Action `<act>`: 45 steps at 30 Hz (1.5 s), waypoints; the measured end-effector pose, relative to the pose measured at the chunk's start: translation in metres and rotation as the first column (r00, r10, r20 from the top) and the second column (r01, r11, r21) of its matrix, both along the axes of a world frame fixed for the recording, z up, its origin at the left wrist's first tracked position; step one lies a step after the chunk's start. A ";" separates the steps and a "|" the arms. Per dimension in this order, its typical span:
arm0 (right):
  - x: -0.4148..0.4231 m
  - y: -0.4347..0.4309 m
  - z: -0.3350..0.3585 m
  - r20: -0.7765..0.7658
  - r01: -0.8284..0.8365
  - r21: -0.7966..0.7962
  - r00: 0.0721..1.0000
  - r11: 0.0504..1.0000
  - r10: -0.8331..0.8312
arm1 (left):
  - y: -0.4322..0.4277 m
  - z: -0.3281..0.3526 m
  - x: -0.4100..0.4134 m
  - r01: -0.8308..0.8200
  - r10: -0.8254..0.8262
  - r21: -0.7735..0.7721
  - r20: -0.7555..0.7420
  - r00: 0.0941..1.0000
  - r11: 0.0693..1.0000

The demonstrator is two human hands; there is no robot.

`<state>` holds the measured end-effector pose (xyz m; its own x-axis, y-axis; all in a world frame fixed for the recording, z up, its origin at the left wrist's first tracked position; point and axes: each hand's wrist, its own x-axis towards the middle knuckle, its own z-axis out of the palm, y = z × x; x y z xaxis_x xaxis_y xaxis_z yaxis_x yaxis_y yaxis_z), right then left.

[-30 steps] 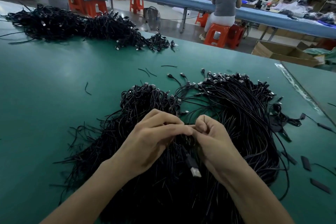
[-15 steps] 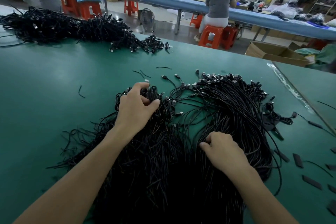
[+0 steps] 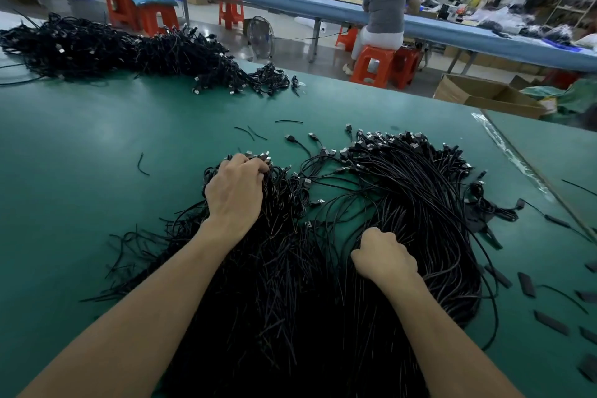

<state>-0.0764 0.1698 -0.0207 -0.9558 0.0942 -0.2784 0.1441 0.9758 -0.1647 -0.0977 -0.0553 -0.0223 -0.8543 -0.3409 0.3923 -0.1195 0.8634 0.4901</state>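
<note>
1. The left arm, bare, comes in from the lower left and stretches farther forward than the right, with a straight wrist.
2. The left hand (image 3: 235,192) is palm down, its fingers curled and clutching the cables (image 3: 420,203) at their tips.
3. The right arm, bare, enters from the lower right and angles inward.
4. The right hand (image 3: 384,257) sits nearer the body, knuckles up, its fingers tucked under round a bunch of cables.
5. The hands are well apart.
</note>
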 end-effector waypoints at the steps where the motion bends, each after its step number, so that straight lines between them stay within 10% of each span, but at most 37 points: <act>1: 0.000 -0.001 -0.001 -0.040 -0.016 0.008 0.999 1.000 0.017 | 0.000 -0.001 0.001 -0.001 0.001 0.000 -0.005 1.000 1.000; 19: -0.016 -0.046 0.001 -0.063 -0.139 -0.220 0.990 0.965 0.128 | 0.013 0.009 0.022 0.270 -0.213 0.178 -0.287 0.934 0.946; 26: -0.005 -0.030 0.031 -0.388 -0.227 -0.550 0.922 0.804 -0.006 | 0.024 0.012 0.024 0.464 -0.448 0.143 -0.128 0.885 0.874; 36: 0.027 -0.020 0.057 -0.186 -0.269 -0.830 0.959 0.489 0.213 | 0.060 0.020 0.011 0.691 -0.700 0.119 0.166 0.694 0.713; 39: 0.046 -0.023 0.074 -0.284 -0.476 -0.797 0.839 0.372 0.464 | 0.046 0.003 0.023 0.784 -0.795 0.235 -0.064 0.603 0.575; 42: 0.067 -0.044 0.081 -0.330 -0.640 -0.702 0.680 0.311 0.655 | 0.034 -0.010 0.024 0.665 -0.682 0.474 -0.167 0.712 0.577; 45: 0.072 -0.052 0.083 -0.433 -0.623 -0.694 0.761 0.360 0.483 | 0.048 0.011 0.009 0.564 -0.520 0.388 -0.223 0.825 0.729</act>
<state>-0.0047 0.1175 0.0624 -0.7362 -0.6499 0.1885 -0.4691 0.2894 -0.8344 -0.0888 -0.0076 -0.0115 -0.9122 0.0211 0.4091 0.3696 0.4731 0.7998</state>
